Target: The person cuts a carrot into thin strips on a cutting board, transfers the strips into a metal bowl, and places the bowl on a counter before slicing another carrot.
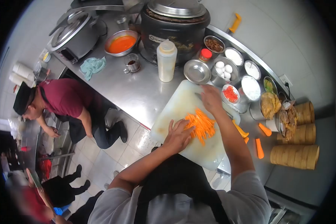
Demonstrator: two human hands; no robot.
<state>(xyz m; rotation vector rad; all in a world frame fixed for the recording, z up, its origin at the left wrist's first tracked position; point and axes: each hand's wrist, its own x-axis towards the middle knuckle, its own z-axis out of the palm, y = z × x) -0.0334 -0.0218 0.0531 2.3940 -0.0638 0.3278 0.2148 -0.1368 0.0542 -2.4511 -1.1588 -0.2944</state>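
Observation:
Shredded orange carrot [200, 126] lies in a heap on a white cutting board [168, 115]. My left hand [176, 137] rests at the heap's left side, its fingers apart and touching the strips. Near the board's far edge, below the empty metal bowl [197, 71], my right hand [211, 99] is curled. A small dark piece shows beside its fingers, but what it holds is mostly hidden. Partly behind my right forearm is a yellow curved object [240, 128], and two carrot pieces [265, 129] [259, 148] lie right of the board.
Bowls of eggs [223, 70], red shreds [230, 94] and white powder [251, 88] stand at the back right. A squeeze bottle [166, 61] is beyond the board, before a large black pot [175, 33]. Bamboo steamers [295, 156] stand right. Two people [69, 97] [35, 201] are at left.

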